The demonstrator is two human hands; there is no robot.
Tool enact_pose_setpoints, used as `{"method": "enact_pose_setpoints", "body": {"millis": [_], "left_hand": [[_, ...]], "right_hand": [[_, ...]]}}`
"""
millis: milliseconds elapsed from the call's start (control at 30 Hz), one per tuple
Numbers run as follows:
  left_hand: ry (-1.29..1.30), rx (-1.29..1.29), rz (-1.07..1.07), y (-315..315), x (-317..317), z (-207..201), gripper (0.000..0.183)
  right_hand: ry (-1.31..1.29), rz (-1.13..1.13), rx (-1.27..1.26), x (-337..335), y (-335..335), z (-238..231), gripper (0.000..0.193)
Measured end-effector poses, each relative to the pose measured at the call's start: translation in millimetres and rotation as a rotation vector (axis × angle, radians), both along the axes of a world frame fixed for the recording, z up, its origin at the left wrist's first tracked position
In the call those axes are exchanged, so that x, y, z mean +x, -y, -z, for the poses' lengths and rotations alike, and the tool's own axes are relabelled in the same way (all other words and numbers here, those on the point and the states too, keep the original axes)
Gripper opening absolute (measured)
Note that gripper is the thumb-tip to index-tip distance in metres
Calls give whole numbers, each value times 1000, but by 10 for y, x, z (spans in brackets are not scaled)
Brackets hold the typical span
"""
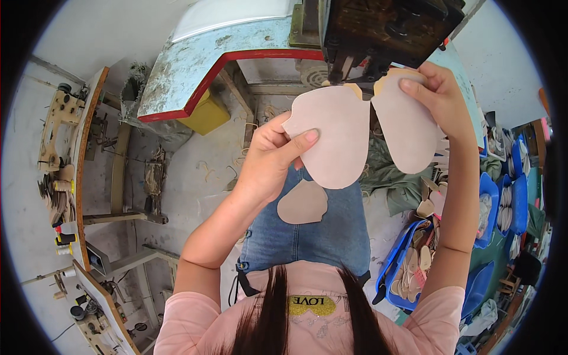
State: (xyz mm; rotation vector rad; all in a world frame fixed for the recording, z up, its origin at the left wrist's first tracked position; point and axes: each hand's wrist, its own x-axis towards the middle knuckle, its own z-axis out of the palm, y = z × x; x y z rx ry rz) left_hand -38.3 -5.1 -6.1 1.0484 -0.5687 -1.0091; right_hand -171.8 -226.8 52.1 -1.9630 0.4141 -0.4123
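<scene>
My left hand pinches a pale pinkish-beige shoe-upper piece by its left edge, thumb on top. Its upper right corner shows a tan patch and reaches under the dark sewing machine head. A second, similar pale piece hangs from my right hand, thumb on its face and fingers behind. The two pieces are side by side, their upper corners close together by the machine; whether a thread joins them I cannot tell. A smaller beige cut piece lies on my lap.
A worn light-blue worktable with a red edge stands ahead, a yellow bin under it. At right, a blue basket holds cut pieces, with more blue trays beyond. Other sewing machines stand at left. Thread scraps litter the floor.
</scene>
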Motion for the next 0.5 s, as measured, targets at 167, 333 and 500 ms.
{"method": "enact_pose_setpoints", "body": {"millis": [167, 333, 500], "left_hand": [[-43, -7, -4, 1, -124, 18, 22], [-191, -62, -7, 65, -280, 88, 23], [-276, -110, -4, 92, -328, 113, 23]], "right_hand": [[8, -18, -21, 103, 17, -99, 17], [53, -27, -26, 252, 84, -90, 15], [38, 230, -210, 305, 182, 16, 25]]}}
